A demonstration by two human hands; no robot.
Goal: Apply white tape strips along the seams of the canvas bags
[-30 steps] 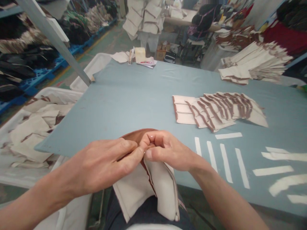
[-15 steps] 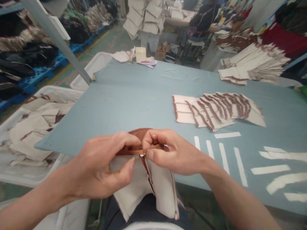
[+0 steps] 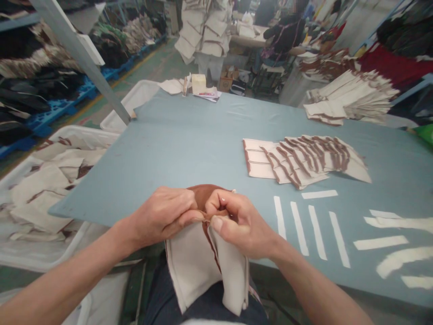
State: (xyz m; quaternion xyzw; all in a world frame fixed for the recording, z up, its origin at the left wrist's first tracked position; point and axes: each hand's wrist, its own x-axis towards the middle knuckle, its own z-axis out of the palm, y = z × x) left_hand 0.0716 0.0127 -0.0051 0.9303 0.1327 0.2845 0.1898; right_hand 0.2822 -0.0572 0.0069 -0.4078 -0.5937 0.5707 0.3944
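At the left edge of the frame, a white bin holds heaped cloth. At lower centre, the left hand pinches the brown band of a cream piece, which hangs over the lap. Just beside it, the right hand pinches the same band, thumb against curled forefinger. Right of centre, a fanned pile lies on the blue table, above white strips at lower right.

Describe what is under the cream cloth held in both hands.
Dark trousers show below and beside the cream cloth. It covers some of them, and, with the hands, hides a stretch of the blue table's near edge.
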